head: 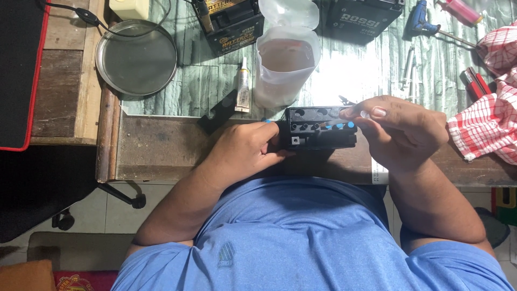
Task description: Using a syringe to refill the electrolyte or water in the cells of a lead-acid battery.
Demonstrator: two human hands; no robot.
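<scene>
A small black battery (318, 129) lies on the wooden bench edge in front of me, its top showing a row of round cell holes and small blue caps. My left hand (245, 148) grips the battery's left end and holds it steady. My right hand (398, 126) hovers over the battery's right end, its fingertips pinched together on something small at the cell holes; I cannot make out what it is.
Behind the battery stand a translucent plastic jug (285, 64) of pale liquid, a small glue tube (243, 86), two more black batteries (234, 24) (363, 16) and a round metal dish (137, 56). A red checked cloth (493, 113), a blue-handled tool (423, 19) and red-handled tools (474, 83) lie at the right.
</scene>
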